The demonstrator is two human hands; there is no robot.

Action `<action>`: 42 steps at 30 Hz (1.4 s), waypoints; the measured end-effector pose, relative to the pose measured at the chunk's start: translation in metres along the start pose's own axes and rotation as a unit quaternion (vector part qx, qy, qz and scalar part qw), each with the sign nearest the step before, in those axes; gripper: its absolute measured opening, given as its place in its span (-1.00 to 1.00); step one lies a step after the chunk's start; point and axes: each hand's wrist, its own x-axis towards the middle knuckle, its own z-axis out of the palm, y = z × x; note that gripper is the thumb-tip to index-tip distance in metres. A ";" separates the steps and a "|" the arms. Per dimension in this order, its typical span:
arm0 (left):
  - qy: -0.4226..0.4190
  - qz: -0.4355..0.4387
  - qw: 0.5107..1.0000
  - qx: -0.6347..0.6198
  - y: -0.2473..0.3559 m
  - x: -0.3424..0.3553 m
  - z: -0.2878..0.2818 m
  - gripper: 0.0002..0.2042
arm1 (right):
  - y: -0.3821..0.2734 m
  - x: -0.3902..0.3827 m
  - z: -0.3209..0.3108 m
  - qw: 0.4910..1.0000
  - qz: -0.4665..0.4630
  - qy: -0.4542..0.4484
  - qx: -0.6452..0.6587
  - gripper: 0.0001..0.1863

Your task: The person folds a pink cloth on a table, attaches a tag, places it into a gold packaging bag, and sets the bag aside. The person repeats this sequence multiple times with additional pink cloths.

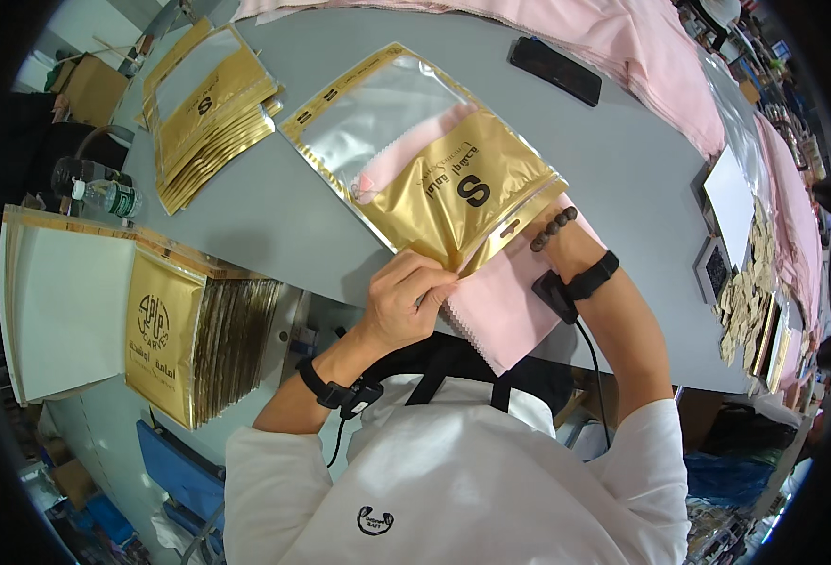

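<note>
Clearly, the gold pouch with the clear window (481, 155) lies flat on the grey table (312, 240), straight ahead of the person, with its long axis slanting from upper left down to lower right. Its mouth, the end with the hang hole, faces the person's body, and this is where both hands meet it. The left hand (401, 299) is at the near corner of that mouth, thumb and fingers pinched together on the gold edge, which puckers around them. The right hand (536, 224) comes to the mouth from the right; its fingers are out of sight, apparently inside the pouch under the gold film, so whether they are spread or gripping cannot be told.

A pink cloth with a zigzag-cut edge (505, 325) runs through the mouth: one part shows behind the clear window, while the other hangs out toward the person, between the two forearms and over the table's edge. The left fingertips are just beside this outer part, and the right wrist passes above it. Beyond the pouch lie a fanned stack of gold pouches (213, 104) to the left and a black phone (555, 71) to the right.
</note>
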 end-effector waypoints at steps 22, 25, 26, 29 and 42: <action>0.044 0.021 0.997 0.066 0.018 -0.037 -0.011 -0.82 | -0.080 -0.152 -0.050 0.992 0.030 -0.023 0.123 -0.60; 0.004 0.033 0.997 0.069 0.021 -0.049 -0.011 -0.81 | -0.085 -0.150 -0.054 0.995 -0.028 -0.043 0.084 -0.60; 0.011 0.024 0.997 0.070 0.021 -0.052 -0.011 -0.81 | -0.086 -0.152 -0.053 0.995 -0.040 -0.070 0.058 -0.60; 0.020 0.006 0.997 0.074 0.021 -0.055 -0.015 -0.82 | -0.086 -0.155 -0.046 0.998 -0.050 -0.023 0.028 -0.53; -0.170 -0.072 0.982 0.033 0.018 -0.020 0.010 -0.65 | -0.108 -0.144 -0.066 0.997 -0.025 -0.007 0.069 -0.33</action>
